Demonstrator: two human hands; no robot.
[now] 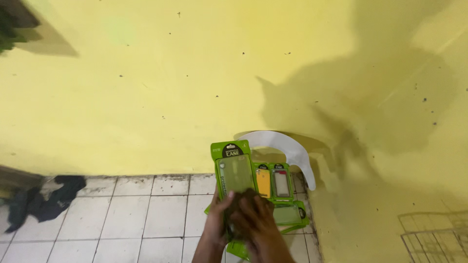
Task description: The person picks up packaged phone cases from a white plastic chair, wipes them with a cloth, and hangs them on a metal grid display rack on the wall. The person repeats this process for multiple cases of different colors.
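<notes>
While the camera is looking down at a white tiled floor [146, 214] beside a yellow painted wall [195, 87], the left hand [217, 221] is gripping the lower edge of a green packaged phone case with a clear plastic front [234, 168], keeping it upright. The right hand [256, 221] is pressing a dark brown cloth [241, 202] against its lower front, fingers closed over it. More green packaged cases [280, 187] are standing just behind, near a white curved sheet [287, 146].
</notes>
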